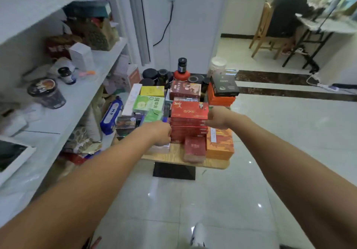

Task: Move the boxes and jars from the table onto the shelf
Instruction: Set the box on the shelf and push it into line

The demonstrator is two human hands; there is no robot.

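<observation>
Shelf [81, 94], left of the table: holds a lidded cup [46, 92], a white carton [81, 56] and a small dark jar [66, 75]. I cannot tell where they came from.
Table [173, 159]: crowded edge to edge, so I judge most of the task is left.
Stack of red boxes [189, 117], near edge, centre: my left hand [160, 133] curls against its left side and my right hand [216, 118] clasps its right end. It appears to rest on the pile.
Orange box [220, 146], near right corner: vertical white label, unreadable.
Green box [148, 104], left edge: apple picture, Chinese characters blurred.
Blue pack [112, 113], just off the left edge: digits read 99.9.
Dark jars [154, 75], far edge: labels too small.
</observation>
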